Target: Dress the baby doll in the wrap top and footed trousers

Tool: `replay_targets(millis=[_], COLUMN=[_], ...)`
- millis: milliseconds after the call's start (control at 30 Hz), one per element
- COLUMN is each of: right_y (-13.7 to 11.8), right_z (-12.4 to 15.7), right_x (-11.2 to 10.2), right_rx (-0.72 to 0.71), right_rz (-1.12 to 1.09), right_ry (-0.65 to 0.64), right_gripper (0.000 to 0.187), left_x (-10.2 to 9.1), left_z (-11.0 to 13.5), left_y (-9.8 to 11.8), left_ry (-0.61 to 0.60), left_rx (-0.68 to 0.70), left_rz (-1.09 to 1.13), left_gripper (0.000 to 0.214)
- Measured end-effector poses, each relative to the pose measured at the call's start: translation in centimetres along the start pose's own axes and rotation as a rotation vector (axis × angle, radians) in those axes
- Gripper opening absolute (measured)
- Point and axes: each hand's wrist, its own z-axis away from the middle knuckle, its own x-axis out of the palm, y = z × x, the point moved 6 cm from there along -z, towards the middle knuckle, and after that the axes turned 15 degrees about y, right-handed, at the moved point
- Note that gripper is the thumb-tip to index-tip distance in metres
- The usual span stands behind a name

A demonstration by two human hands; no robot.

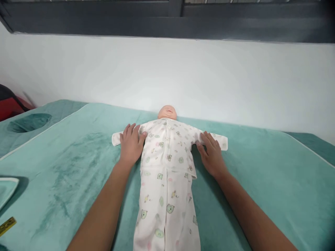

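A baby doll lies on its back, its head toward the wall. It wears a white long-sleeved top and white trousers, both printed with green bears and small figures. Both sleeves stretch out sideways. My left hand rests flat with fingers spread on the sleeve at the left, its thumb near the doll's armpit. On the sleeve at the right lies my right hand, fingers extended. Neither hand grips anything. The lower ends of the trousers run out of view.
A teal plush cover lies under the doll, with a round hollow at far left. Behind stands a white wall below a dark window frame. A red and black object and a yellow strip sit at the left edge.
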Motion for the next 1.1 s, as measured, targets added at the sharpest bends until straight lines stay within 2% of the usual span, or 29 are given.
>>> replay_targets(millis=[67,100,200,300,367,400,433,500,567,600,667,867,1000,1100], right_y=[-2.1,-3.2,-6.9,-9.3,-9.9,-9.9,-9.9,-10.0,-10.8,-11.3,-12.4,-13.6,-13.3,-12.7], right_z=[2.2,3.8,9.6,15.3,17.8,18.6,19.1,19.9,20.3,20.4,20.6,20.8,21.4,21.9], right_x=[-1.5,-2.4,-5.0,-7.3,-8.2,-8.5,-8.7,-8.7,-8.6,-8.6,-9.0,-10.8,-10.5,-9.9], right_rx=[-0.020,-0.022,-0.075,-0.185,-0.209,-0.194,-0.163,-0.091,-0.056,-0.056,-0.059,0.002,0.053,0.064], right_rz=[-0.146,-0.222,-0.377,-0.391,-0.366,-0.351,-0.340,-0.344,-0.386,-0.411,-0.454,-0.503,-0.537,-0.542], right_ry=[-0.023,-0.066,-0.243,-0.332,-0.255,-0.188,-0.117,-0.027,-0.016,-0.023,-0.016,0.060,0.062,0.014], right_gripper=[0.055,0.053,0.053,0.066,0.073,0.070,0.063,0.037,0.010,0.003,0.009,0.014,0.013,0.012], left_x=[-1.5,-2.3,-4.9,-8.3,-10.0,-10.7,-11.2,-11.8,-12.1,-12.3,-12.9,-15.7,-16.4,-16.3], left_z=[2.1,3.6,9.3,15.3,18.8,20.2,21.5,23.3,24.4,24.6,24.7,23.7,23.6,24.1], left_y=[1.1,1.5,2.3,2.8,3.1,3.3,3.4,3.4,3.2,3.2,3.5,6.0,6.6,6.6], left_ry=[0.018,-0.012,-0.201,-0.310,-0.329,-0.290,-0.239,-0.117,-0.006,0.041,0.102,0.193,0.217,0.207], left_rx=[-0.016,-0.031,-0.069,0.000,0.074,0.122,0.161,0.174,0.124,0.097,0.080,0.212,0.188,0.235], left_rz=[0.192,0.283,0.461,0.542,0.551,0.556,0.542,0.479,0.426,0.412,0.399,0.429,0.420,0.389], left_gripper=[0.046,0.044,0.042,0.041,0.044,0.047,0.050,0.045,0.037,0.034,0.030,0.025,0.022,0.020])
